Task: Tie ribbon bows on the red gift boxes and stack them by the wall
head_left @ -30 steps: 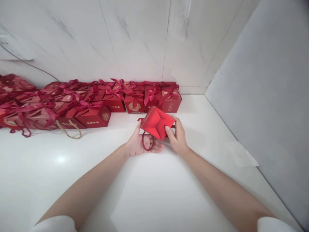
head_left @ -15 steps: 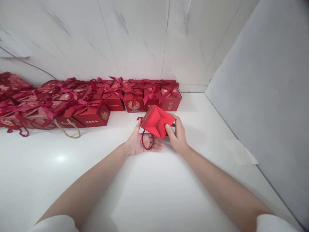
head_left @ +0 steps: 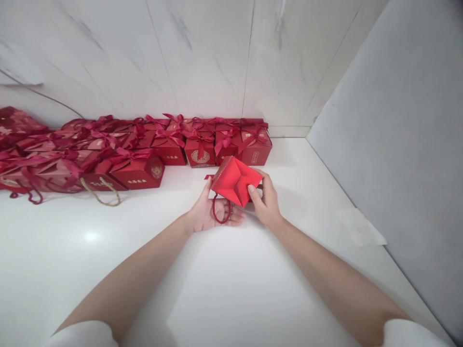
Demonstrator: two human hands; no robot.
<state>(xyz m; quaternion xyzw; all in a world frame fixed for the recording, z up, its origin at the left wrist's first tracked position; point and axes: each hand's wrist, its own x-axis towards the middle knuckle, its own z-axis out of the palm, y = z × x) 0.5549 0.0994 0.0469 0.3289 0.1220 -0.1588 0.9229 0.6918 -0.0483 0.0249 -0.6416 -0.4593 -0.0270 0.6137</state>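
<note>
Head view: a red box (head_left: pixel 239 179), folded end up, is held over the surface (head_left: pixel 231 289), seemingly being steadied. Right grip (head_left: pixel 265 200) pinches its edge; left grip (head_left: pixel 219 211) is spread, thumb against it, by a cord loop (head_left: pixel 213 208). Moving it calls, I'd judge, for keeping that clear.

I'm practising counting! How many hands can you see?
2: the left hand, palm up behind the red cord loop, and the right hand, on the right side of the red box.
</note>
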